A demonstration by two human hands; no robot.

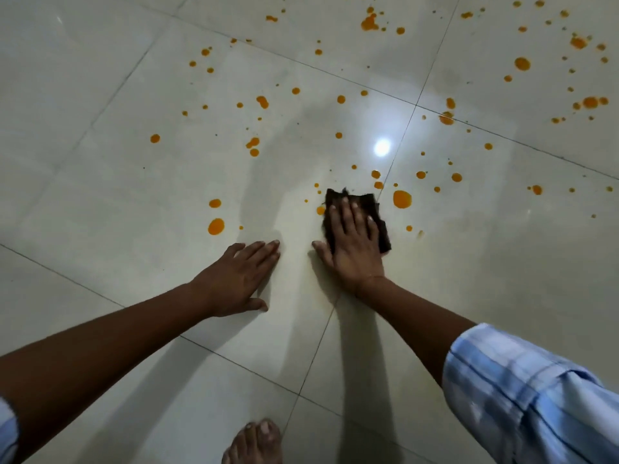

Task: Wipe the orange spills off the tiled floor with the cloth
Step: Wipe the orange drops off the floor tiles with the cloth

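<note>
Rolled pale-blue checked sleeve [532,393], bare forearms, bare foot [254,443]

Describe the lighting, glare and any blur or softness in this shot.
Head view: dim overall; one lamp reflection glares white off the glossy tiled floor; soft multiple shadows spread from both arms; the cloth under the right hand looks slightly smeared at its edges, the left hand sharp; far orange spills look softer.

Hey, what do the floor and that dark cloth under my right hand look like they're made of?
Floor: probably glazed ceramic or polished stone tile, pale and glossy; thin grout lines and a sharp light reflection show. Cloth under the right hand: likely soft fabric, dark brown, matte; its top edge looks frayed and fuzzy.
</note>
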